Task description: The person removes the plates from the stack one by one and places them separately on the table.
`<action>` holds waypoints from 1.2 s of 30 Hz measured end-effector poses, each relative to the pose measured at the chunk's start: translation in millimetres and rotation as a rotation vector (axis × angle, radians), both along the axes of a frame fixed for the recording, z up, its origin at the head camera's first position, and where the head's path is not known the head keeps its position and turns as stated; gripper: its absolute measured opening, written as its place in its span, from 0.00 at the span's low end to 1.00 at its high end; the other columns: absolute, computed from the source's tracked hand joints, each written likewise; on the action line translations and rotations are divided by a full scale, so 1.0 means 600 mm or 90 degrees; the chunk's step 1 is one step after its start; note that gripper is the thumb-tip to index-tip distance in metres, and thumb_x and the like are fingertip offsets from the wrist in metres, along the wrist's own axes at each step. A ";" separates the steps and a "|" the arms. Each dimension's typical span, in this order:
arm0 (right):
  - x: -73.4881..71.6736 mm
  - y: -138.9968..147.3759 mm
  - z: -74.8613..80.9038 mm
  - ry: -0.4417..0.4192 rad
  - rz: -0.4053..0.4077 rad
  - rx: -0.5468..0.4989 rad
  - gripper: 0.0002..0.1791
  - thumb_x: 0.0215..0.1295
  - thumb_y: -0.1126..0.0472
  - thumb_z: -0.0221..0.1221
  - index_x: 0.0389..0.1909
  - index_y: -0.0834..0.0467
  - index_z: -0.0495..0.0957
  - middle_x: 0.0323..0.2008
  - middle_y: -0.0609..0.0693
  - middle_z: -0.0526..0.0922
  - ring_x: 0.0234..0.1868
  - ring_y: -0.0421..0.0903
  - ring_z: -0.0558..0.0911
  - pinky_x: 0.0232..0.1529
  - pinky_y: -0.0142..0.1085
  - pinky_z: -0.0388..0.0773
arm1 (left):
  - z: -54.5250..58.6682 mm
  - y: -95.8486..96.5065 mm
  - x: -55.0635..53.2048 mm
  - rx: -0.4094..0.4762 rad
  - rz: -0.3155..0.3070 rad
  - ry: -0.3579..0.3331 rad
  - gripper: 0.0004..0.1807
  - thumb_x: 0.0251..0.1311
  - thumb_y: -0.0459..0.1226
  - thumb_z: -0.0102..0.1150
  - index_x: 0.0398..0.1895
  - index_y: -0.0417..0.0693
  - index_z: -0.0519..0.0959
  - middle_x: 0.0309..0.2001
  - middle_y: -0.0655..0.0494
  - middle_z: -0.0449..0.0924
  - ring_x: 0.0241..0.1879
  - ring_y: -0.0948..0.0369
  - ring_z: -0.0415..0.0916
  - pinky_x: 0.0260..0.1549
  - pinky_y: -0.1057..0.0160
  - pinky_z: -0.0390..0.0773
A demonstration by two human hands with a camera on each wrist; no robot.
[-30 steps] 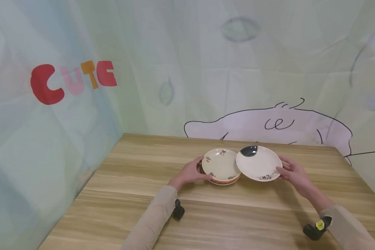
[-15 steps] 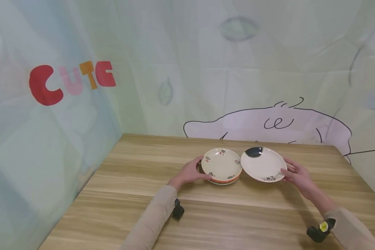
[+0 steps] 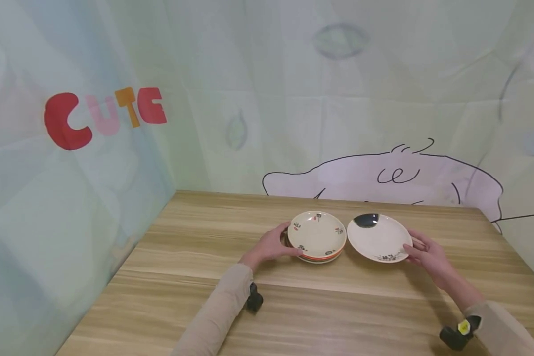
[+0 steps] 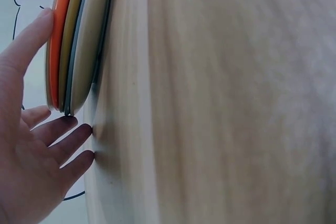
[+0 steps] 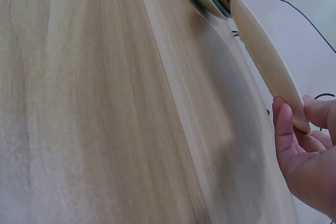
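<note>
In the head view a stack of plates [image 3: 322,257] stands on the wooden table, a cream plate with small printed figures [image 3: 316,236] on top. The left wrist view shows orange, mustard and dark rims along its edge. My left hand [image 3: 272,244] rests against the stack's left side, thumb on the top rim, other fingers spread and fairly straight. Right of the stack, a white plate [image 3: 376,242] with a dark patch and a sprig print hangs raised over the table. My right hand [image 5: 310,150] pinches its right edge, thumb above and fingers beneath. Its far edge lies close by the stack.
The wooden table [image 3: 267,316] extends in front of both hands and out to either side. Behind it hangs a printed cloth backdrop [image 3: 231,99] with cartoon outlines and coloured letters. Black wrist cameras [image 3: 253,298] sit on both sleeves.
My right hand has carried the white plate rightward and slightly down, from overlapping the stack's right edge to beside it. My left hand and the stack have stayed put.
</note>
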State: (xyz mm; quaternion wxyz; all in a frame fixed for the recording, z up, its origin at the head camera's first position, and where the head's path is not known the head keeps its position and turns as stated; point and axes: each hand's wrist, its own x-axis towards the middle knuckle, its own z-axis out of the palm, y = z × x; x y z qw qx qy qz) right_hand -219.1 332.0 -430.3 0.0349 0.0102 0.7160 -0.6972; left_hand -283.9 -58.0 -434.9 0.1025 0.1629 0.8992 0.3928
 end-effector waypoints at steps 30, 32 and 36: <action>0.002 -0.004 -0.039 -0.021 0.002 0.177 0.39 0.61 0.67 0.55 0.64 0.78 0.42 0.52 0.77 0.63 0.29 0.36 0.79 0.34 0.33 0.81 | 0.002 0.000 0.000 -0.003 -0.005 0.003 0.52 0.40 0.53 0.69 0.68 0.47 0.55 0.64 0.46 0.62 0.63 0.53 0.59 0.63 0.53 0.57; 0.003 -0.004 -0.039 -0.022 0.001 0.188 0.39 0.61 0.66 0.55 0.64 0.77 0.42 0.52 0.77 0.62 0.29 0.36 0.79 0.34 0.33 0.81 | 0.001 0.001 0.000 -0.002 -0.006 0.003 0.52 0.40 0.53 0.69 0.68 0.47 0.55 0.64 0.47 0.62 0.63 0.53 0.59 0.63 0.53 0.57; 0.004 -0.005 -0.038 -0.023 -0.004 0.204 0.39 0.61 0.66 0.55 0.64 0.77 0.43 0.51 0.76 0.63 0.27 0.37 0.79 0.33 0.32 0.81 | -0.002 0.001 -0.002 0.000 -0.005 0.001 0.53 0.39 0.53 0.70 0.68 0.47 0.55 0.64 0.47 0.62 0.63 0.53 0.59 0.63 0.53 0.57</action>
